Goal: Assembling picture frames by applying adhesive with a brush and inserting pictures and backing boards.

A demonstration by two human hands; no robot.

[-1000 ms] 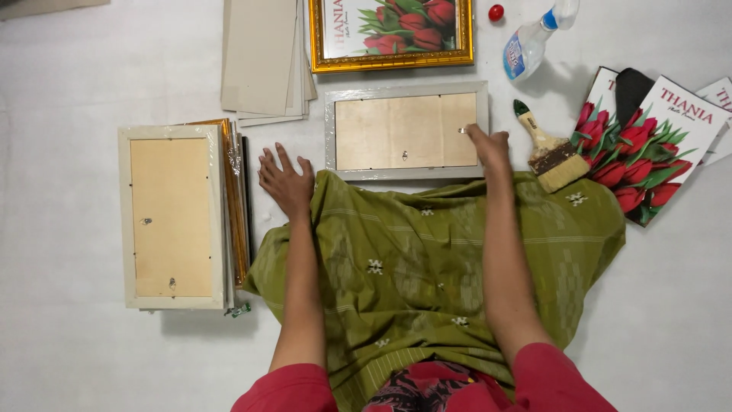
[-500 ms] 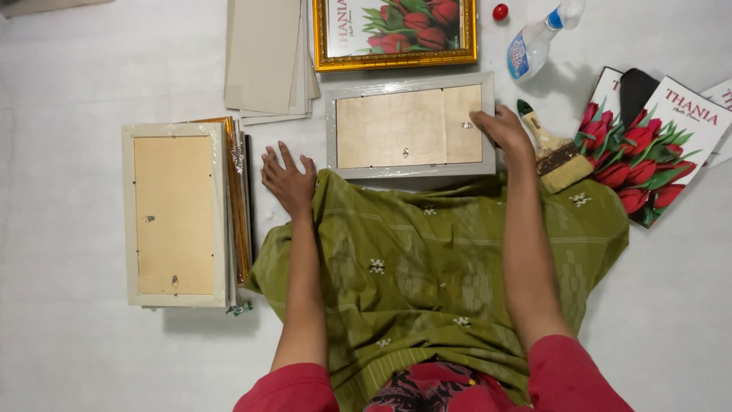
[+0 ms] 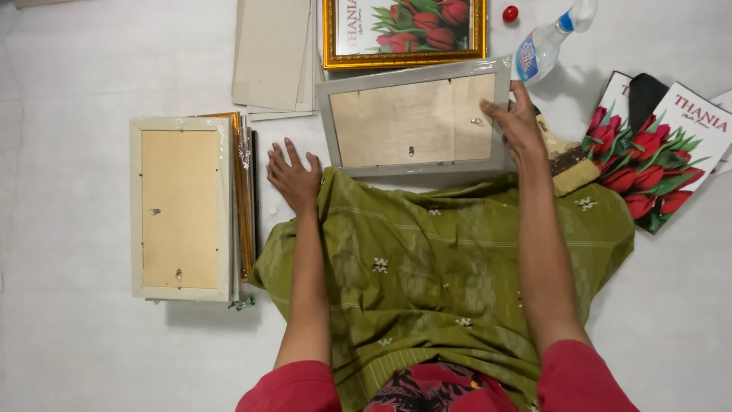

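Observation:
A grey picture frame [image 3: 415, 118] lies face down in front of my lap, its wooden back panel up. My right hand [image 3: 518, 122] rests on its right edge, fingers on the back panel near a small clip. My left hand [image 3: 293, 175] lies flat on the white floor left of the frame, fingers spread, holding nothing. A green patterned cloth [image 3: 442, 259] covers my lap and touches the frame's near edge.
A stack of frames [image 3: 187, 206] lies face down at the left. At the back sit grey boards [image 3: 271, 53] and a gold frame with a tulip picture [image 3: 404, 30]. A spray bottle [image 3: 545, 46], a brush [image 3: 568, 156] and tulip prints [image 3: 659, 152] lie at the right.
My right hand has slid from the frame's near right corner up along its right edge. The grey frame has tilted slightly. My left hand has stayed flat on the floor.

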